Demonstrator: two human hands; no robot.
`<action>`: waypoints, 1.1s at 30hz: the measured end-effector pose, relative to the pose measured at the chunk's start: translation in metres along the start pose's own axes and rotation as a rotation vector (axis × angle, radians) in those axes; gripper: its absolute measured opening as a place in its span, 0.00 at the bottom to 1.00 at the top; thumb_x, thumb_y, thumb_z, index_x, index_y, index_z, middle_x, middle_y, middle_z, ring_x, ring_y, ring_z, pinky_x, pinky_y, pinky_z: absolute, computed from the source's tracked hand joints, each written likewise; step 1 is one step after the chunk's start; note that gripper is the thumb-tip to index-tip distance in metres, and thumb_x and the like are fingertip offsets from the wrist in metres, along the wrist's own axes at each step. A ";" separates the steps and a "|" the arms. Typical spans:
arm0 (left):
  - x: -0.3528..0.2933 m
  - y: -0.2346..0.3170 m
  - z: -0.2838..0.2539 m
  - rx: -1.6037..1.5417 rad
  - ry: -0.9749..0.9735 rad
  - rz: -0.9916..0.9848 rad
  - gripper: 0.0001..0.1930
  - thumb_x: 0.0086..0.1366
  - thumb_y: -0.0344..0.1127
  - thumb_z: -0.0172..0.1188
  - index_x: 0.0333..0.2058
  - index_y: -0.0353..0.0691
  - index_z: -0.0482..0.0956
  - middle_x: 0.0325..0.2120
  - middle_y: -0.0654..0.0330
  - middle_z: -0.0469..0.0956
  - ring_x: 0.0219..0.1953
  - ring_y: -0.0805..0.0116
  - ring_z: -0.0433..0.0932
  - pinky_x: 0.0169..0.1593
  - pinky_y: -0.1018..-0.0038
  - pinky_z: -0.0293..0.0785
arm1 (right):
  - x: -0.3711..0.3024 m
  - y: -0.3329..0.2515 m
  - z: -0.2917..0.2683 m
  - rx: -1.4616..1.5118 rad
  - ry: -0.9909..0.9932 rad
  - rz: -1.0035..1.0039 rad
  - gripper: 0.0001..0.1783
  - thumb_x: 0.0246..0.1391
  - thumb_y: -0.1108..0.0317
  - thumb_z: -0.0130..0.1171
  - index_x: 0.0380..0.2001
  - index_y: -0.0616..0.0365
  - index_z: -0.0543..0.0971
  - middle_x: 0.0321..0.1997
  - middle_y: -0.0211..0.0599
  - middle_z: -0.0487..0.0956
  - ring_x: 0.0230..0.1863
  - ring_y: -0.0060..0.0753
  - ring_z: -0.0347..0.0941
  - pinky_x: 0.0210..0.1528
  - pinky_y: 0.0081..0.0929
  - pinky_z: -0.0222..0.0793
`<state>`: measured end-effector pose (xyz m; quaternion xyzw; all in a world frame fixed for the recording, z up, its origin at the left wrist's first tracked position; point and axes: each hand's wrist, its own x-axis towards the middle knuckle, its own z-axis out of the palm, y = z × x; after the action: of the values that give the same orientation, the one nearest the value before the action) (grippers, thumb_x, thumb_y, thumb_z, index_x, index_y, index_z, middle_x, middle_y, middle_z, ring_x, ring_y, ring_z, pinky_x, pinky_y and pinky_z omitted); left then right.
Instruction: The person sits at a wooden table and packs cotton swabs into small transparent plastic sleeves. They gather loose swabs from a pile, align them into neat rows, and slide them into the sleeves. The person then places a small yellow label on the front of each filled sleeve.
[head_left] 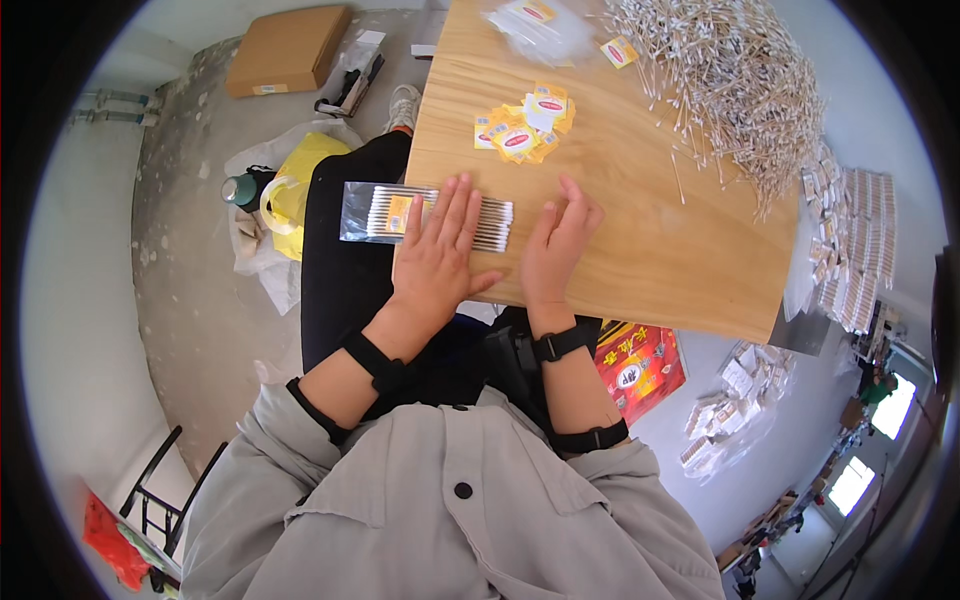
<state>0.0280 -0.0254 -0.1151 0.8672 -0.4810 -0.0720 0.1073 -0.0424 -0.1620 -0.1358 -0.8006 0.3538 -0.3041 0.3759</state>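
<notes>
My left hand (pixel 438 255) lies flat with fingers spread on a clear plastic packet of cotton swabs (pixel 385 212), which hangs over the left edge of the wooden table (pixel 640 250). A small yellow label shows inside the packet. My right hand (pixel 560 245) rests on the table beside the packet's right end, fingers loosely together, holding nothing. A small heap of yellow and red labels (pixel 525 125) lies a little beyond both hands. A large loose pile of cotton swabs (pixel 730 85) covers the far right of the table.
Filled swab packets are stacked on a surface right of the table (pixel 850 240), and more lie on the floor (pixel 730 410). A yellow bag (pixel 295 190), a cardboard box (pixel 285 50) and a red package (pixel 640 365) sit on the floor around the table.
</notes>
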 end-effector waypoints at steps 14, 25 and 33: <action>-0.001 -0.004 0.003 -0.018 -0.001 -0.022 0.55 0.50 0.66 0.62 0.68 0.35 0.53 0.71 0.52 0.49 0.74 0.60 0.45 0.72 0.55 0.39 | 0.001 -0.002 0.024 0.147 -0.016 0.001 0.23 0.61 0.73 0.47 0.59 0.67 0.65 0.58 0.49 0.64 0.63 0.48 0.60 0.67 0.42 0.54; 0.000 -0.001 0.012 0.107 0.008 -0.017 0.54 0.52 0.67 0.59 0.68 0.34 0.54 0.71 0.48 0.47 0.74 0.57 0.44 0.73 0.59 0.36 | -0.015 -0.012 0.027 0.820 -0.190 0.236 0.27 0.72 0.58 0.35 0.65 0.66 0.58 0.66 0.46 0.61 0.71 0.37 0.52 0.74 0.36 0.44; 0.000 -0.001 0.007 0.063 -0.029 -0.029 0.54 0.52 0.68 0.59 0.68 0.35 0.54 0.71 0.48 0.46 0.74 0.56 0.42 0.73 0.54 0.34 | 0.005 -0.015 0.023 -0.196 -0.023 -0.112 0.25 0.56 0.78 0.48 0.59 0.64 0.67 0.55 0.50 0.65 0.59 0.52 0.61 0.62 0.44 0.57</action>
<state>0.0277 -0.0257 -0.1224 0.8759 -0.4717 -0.0712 0.0719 -0.0171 -0.1499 -0.1345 -0.8555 0.3324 -0.2793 0.2822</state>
